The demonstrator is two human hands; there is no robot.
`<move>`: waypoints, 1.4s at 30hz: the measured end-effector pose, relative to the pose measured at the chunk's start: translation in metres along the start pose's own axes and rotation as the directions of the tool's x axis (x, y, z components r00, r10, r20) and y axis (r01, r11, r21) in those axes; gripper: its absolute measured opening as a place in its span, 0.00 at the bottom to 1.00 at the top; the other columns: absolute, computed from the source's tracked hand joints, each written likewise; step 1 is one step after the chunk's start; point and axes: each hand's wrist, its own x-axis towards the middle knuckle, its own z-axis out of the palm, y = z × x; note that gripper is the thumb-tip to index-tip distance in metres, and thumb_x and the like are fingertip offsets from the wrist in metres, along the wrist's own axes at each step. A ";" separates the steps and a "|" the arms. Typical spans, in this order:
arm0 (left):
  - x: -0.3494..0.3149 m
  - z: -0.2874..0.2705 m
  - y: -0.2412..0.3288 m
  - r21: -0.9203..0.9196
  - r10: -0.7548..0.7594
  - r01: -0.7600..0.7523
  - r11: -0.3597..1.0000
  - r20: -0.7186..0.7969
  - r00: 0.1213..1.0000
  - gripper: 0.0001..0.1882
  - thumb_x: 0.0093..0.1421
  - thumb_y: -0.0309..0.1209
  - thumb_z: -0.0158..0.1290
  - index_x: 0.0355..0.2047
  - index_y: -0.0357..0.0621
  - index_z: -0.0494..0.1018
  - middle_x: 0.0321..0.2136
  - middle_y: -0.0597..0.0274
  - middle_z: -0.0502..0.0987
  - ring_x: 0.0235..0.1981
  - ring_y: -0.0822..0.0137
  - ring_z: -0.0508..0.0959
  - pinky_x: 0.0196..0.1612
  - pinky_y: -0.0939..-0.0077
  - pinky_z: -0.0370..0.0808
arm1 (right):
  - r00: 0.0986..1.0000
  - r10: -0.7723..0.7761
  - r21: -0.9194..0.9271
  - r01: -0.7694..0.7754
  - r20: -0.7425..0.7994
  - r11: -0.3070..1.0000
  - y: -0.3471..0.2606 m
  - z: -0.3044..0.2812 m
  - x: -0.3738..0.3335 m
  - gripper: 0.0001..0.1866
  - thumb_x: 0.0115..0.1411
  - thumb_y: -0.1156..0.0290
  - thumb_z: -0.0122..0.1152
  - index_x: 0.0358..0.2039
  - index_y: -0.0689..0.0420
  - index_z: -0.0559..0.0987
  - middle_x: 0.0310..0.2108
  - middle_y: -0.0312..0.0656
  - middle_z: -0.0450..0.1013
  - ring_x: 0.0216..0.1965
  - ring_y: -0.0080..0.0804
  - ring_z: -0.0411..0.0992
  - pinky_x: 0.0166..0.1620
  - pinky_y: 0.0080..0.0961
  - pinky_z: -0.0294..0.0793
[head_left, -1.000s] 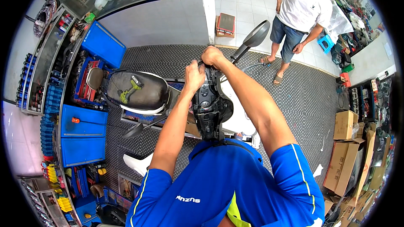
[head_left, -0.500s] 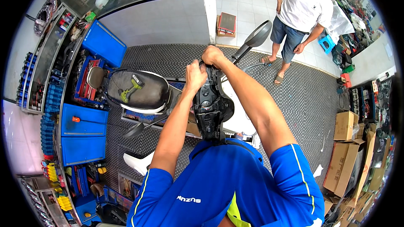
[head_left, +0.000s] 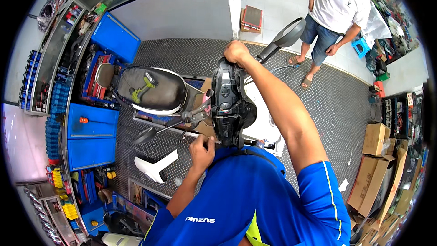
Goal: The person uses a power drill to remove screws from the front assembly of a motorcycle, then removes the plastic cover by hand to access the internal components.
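A black plastic handlebar cover (head_left: 224, 90) with a bulging middle and open inner side lies across the front of a partly stripped scooter, close before my body. My right hand (head_left: 236, 53) is closed round its far end, beside the stalk of a mirror (head_left: 291, 33). My left hand (head_left: 202, 153) is by the cover's near end, fingers curled and thumb raised; what it grips, if anything, is hidden. Left of the cover show bare metal handlebar parts (head_left: 196, 115) and a second mirror (head_left: 144, 135). A white panel (head_left: 261, 109) shows on the right, partly behind the cover.
A green-and-black power drill (head_left: 144, 87) rests on the scooter seat (head_left: 157, 94). A white forked panel (head_left: 157, 166) lies on the ribbed floor. Blue tool cabinets (head_left: 93, 120) line the left; cardboard boxes (head_left: 369, 184) stand right. Another person (head_left: 334, 13) stands at far right.
My left hand has left the cover's far end and come down to its near end. The right hand keeps its hold. Bare handlebar parts now show left of the cover; the view has shifted slightly.
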 end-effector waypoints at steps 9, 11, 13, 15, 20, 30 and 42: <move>-0.024 0.063 -0.071 -0.466 -0.170 0.494 0.734 0.578 0.798 0.21 0.68 0.32 0.63 0.56 0.33 0.74 0.48 0.54 0.83 0.49 0.65 0.80 0.56 0.68 0.76 | 0.998 -0.060 -0.032 0.060 0.008 0.998 0.010 0.003 0.011 0.18 0.55 0.69 0.61 0.44 0.62 0.88 0.51 0.57 0.81 0.56 0.51 0.80 0.57 0.40 0.80; -0.027 0.077 -0.083 -0.510 -0.175 0.490 0.707 0.545 0.820 0.21 0.69 0.31 0.62 0.56 0.32 0.73 0.48 0.53 0.83 0.49 0.66 0.81 0.54 0.70 0.77 | 1.000 -0.004 -0.011 0.004 -0.006 1.000 0.018 0.005 0.023 0.18 0.55 0.69 0.61 0.44 0.63 0.87 0.51 0.57 0.81 0.56 0.51 0.80 0.57 0.40 0.80; -0.035 0.080 -0.083 -0.554 -0.191 0.471 0.687 0.488 0.852 0.21 0.70 0.31 0.61 0.57 0.32 0.72 0.48 0.54 0.83 0.49 0.68 0.81 0.53 0.71 0.77 | 1.000 0.009 -0.036 -0.009 -0.012 0.999 0.022 0.004 0.029 0.18 0.56 0.69 0.61 0.45 0.64 0.87 0.51 0.58 0.81 0.56 0.51 0.80 0.57 0.39 0.80; -0.042 0.078 -0.077 -0.597 -0.203 0.434 0.675 0.414 0.887 0.21 0.71 0.30 0.60 0.59 0.33 0.71 0.48 0.56 0.83 0.48 0.70 0.80 0.51 0.73 0.77 | 1.000 0.008 -0.079 -0.010 -0.018 0.997 0.022 0.004 0.036 0.18 0.57 0.69 0.61 0.45 0.64 0.87 0.52 0.58 0.81 0.56 0.51 0.80 0.58 0.39 0.80; -0.045 0.043 -0.050 -0.565 -0.269 0.412 0.715 0.322 0.908 0.21 0.73 0.30 0.57 0.60 0.32 0.67 0.52 0.54 0.80 0.50 0.69 0.78 0.56 0.72 0.74 | 0.992 0.085 0.206 -0.102 0.088 0.973 0.018 0.000 0.037 0.19 0.58 0.69 0.62 0.44 0.69 0.85 0.48 0.61 0.82 0.54 0.51 0.82 0.52 0.39 0.81; -0.051 -0.006 -0.013 -0.395 -0.169 0.288 0.872 0.310 0.936 0.23 0.71 0.24 0.54 0.64 0.30 0.64 0.55 0.50 0.76 0.56 0.64 0.75 0.62 0.69 0.69 | 0.999 0.014 0.151 -0.007 -0.048 0.989 0.029 0.010 0.020 0.19 0.60 0.68 0.62 0.46 0.69 0.85 0.51 0.65 0.80 0.56 0.55 0.80 0.58 0.42 0.78; -0.047 -0.029 0.015 -0.270 -0.274 0.313 0.910 0.171 0.946 0.16 0.66 0.23 0.55 0.50 0.32 0.64 0.42 0.39 0.75 0.45 0.48 0.78 0.51 0.58 0.73 | 0.823 -0.464 0.337 0.561 -0.328 0.756 0.011 -0.011 -0.204 0.07 0.63 0.74 0.68 0.38 0.64 0.81 0.28 0.50 0.77 0.28 0.40 0.76 0.35 0.36 0.74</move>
